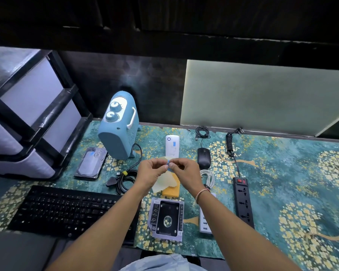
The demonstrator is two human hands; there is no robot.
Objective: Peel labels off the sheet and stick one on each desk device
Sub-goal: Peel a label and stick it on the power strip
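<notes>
Both hands meet above the middle of the desk. My left hand [152, 171] holds the pale label sheet [160, 185], which hangs down below it. My right hand [181, 169] pinches a small blue label [168, 162] at the sheet's top edge. A white power bank [172, 145] just behind the hands carries a blue label. The hard drive [91, 163] at left also shows a blue label. A black mouse [204, 157], black keyboard [67, 210], blue heater [118, 128], power strip [243, 202], drive caddy [167, 218] and white USB hub [205, 223] lie around.
A yellow cloth [171, 189] lies under the sheet. Coiled black cables [125, 180] sit beside the keyboard, and a white cable [207, 177] by the mouse. A drawer unit [27, 118] stands at the left. A green floral mat [282, 173] covers the desk.
</notes>
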